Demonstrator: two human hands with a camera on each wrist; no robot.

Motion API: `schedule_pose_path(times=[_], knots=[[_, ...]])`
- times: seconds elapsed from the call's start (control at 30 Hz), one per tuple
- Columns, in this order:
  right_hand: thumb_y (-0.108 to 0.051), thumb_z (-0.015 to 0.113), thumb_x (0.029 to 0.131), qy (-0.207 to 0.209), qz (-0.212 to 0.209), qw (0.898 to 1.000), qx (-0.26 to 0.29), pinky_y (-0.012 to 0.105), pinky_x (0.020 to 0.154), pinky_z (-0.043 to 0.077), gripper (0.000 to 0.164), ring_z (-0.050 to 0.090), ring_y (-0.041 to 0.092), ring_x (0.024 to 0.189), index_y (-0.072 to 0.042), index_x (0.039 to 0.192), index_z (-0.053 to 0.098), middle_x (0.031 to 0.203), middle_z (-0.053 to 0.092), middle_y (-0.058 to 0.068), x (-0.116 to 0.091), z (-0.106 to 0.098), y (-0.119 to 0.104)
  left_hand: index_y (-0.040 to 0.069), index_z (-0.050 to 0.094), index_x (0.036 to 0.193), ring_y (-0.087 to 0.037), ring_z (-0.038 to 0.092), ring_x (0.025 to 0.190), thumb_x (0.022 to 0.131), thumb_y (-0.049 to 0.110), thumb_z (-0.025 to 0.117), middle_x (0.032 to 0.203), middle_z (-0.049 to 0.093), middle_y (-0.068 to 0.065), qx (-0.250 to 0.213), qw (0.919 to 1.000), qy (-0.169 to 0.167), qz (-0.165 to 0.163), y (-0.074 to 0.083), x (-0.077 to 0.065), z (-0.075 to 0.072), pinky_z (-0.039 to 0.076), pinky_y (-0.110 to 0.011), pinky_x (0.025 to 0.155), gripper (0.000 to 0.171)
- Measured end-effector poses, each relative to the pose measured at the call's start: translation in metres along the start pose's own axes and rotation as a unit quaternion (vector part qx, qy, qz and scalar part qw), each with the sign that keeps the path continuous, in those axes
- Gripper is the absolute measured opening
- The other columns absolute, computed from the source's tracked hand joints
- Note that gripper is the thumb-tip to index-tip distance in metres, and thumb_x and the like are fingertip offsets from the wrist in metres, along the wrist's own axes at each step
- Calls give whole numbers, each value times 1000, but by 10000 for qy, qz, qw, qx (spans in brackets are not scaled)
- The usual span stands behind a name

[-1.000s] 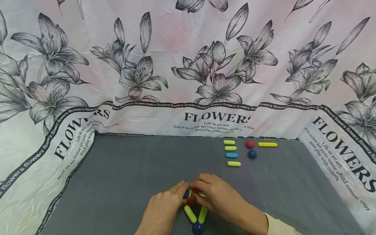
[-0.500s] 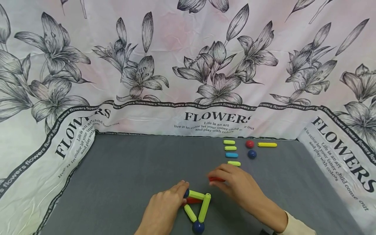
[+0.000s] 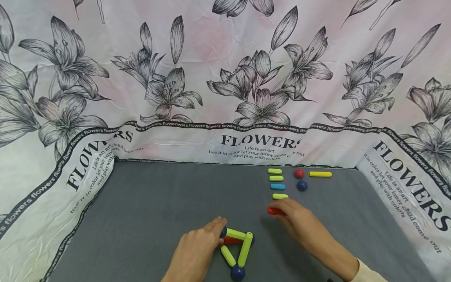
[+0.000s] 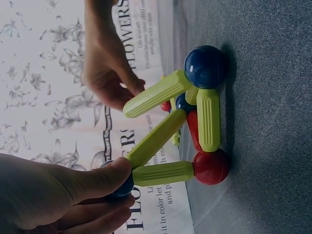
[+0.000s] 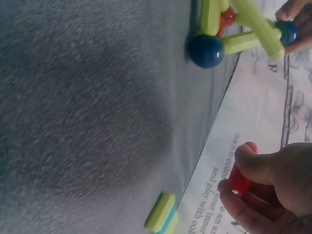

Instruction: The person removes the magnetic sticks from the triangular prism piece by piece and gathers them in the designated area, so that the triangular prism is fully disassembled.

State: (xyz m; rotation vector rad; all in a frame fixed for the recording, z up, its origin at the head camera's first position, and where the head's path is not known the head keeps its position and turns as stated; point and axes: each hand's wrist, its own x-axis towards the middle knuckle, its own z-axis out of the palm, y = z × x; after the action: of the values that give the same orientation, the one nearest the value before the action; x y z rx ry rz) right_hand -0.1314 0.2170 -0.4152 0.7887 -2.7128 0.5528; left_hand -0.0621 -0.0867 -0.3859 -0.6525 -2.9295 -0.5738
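My left hand (image 3: 197, 246) pinches a blue ball (image 4: 120, 181) at the top of a small frame of ball-and-stick magnetic pieces. Green sticks (image 4: 163, 174) join that ball to a red ball (image 4: 211, 166) and a far blue ball (image 5: 206, 50), both low on the grey surface. A red stick (image 4: 193, 129) runs along the base. From the near blue ball (image 3: 237, 273) a green stick (image 3: 245, 249) slants upward, its upper end free. My right hand (image 3: 299, 221) holds another red stick (image 5: 239, 178) between thumb and fingers, raised to the right of the frame.
Loose pieces lie at the back right: green sticks (image 3: 280, 196), a blue stick (image 3: 278, 187), a yellow stick (image 3: 320, 174), a red ball (image 3: 299, 173) and a blue ball (image 3: 302, 185). Behind the grey surface (image 3: 158, 196) hangs a flower-printed cloth (image 3: 197, 98).
My right hand has drawn away from the frame toward the back right, carrying the red stick. The frame's green sticks came into view; my left hand stays at its ball.
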Motion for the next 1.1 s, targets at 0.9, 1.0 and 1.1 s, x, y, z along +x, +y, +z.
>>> schedule_pose_path(times=[0.9, 1.0, 1.1], knots=[[-6, 94, 79, -90, 240, 9967, -766, 34, 68, 55, 31, 62, 8, 80, -17, 102, 76, 96, 65, -8, -4, 14, 33, 11, 70, 133, -27, 79, 91, 94, 21, 80, 136, 72, -10, -47, 9997, -206, -108, 1, 1, -2, 60, -33, 59, 41], [-6, 94, 79, -122, 216, 9961, -846, 35, 68, 56, 30, 61, 9, 80, -16, 102, 77, 96, 64, -7, -3, 16, 38, 11, 70, 133, -27, 79, 91, 95, 22, 80, 136, 71, -10, -52, 9996, -251, -128, 1, 1, -2, 60, -33, 59, 41], [-7, 94, 79, -129, 148, 9957, -906, 35, 67, 56, 30, 60, 10, 79, -15, 101, 76, 95, 64, -7, -1, 17, 41, 11, 70, 133, -27, 79, 91, 95, 22, 80, 137, 71, -9, -46, 9995, -271, -141, 1, 1, -2, 60, -33, 58, 41]])
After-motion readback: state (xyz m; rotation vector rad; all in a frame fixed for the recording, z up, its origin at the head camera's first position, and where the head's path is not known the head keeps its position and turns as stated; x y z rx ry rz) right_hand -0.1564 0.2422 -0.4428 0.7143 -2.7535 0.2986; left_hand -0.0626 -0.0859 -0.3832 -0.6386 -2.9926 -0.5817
